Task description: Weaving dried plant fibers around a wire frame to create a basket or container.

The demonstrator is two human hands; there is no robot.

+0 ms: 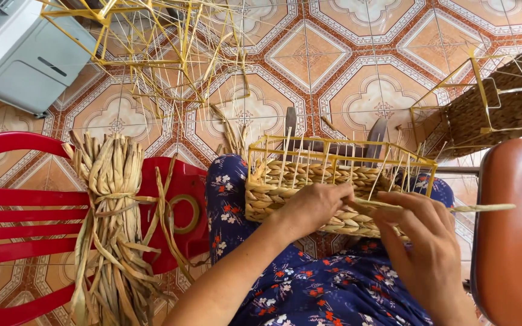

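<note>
Floor tiles (357, 78) in terracotta and cream are spreading under everything, and a red plastic chair (7, 211) is standing at the person's left, carrying a tied bundle of dried flat rushes (113, 229) and a roll of tape (183, 212). A brown seat (515, 241) is sitting at the right edge, a grey appliance (19, 54) at the upper left. Bare yellow wire frames (152, 42) are lying on the floor ahead, and a finished woven basket (502, 102) is tilting on its side at the upper right.

The half-woven basket (333, 181) is resting on the person's lap, against the blue flowered cloth. It is showing a yellow wire frame with thin upright stakes and rows of twisted straw-coloured rush climbing from the base to about half its height. It is probably light, the frame stiff but the stakes thin and easily bent, so the wire rim or the woven lower band looks the safest place to grip.

The left hand (312, 208) is curling closed over the woven wall, steadying it. The right hand (421, 241) is pinching a loose rush strand (478, 207) between thumb and fingers, the strand running out to the right, dry and pliable by its look.
</note>
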